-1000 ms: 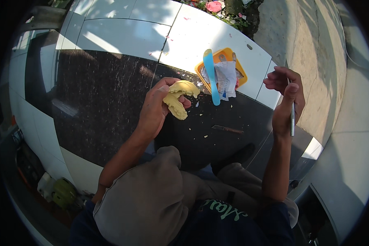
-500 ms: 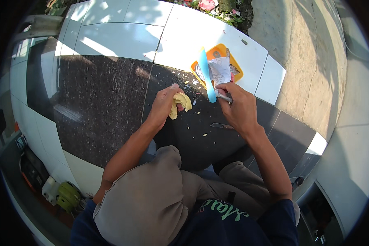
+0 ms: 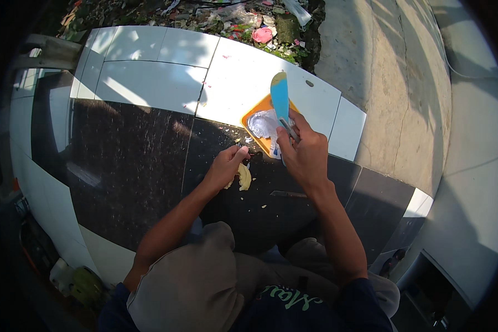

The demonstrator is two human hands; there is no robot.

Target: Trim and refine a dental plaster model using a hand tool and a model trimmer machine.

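My left hand is closed round a pale yellow, curved piece of a soft-looking material with a cut, uneven edge. Its fingertips are pinched together above the piece. In my right hand is a light blue, spatula-like tool with a yellowish tip, standing up past the fingers. A small grey metal tool shows between the same fingers and the blue one; its kind cannot be made out. My right hand covers part of an orange tray, which holds a whitish, crumpled mass.
A thin, dark knife-like blade lies on the black tiles near my right forearm. Yellow crumbs and white scraps are scattered about. White tiles border the far side, with littered soil beyond and a concrete strip at right.
My right hand has moved left over the tray, taking the blue and grey tools along. The white paper seen in the tray no longer shows there. My view has shifted, with more soil at the top.
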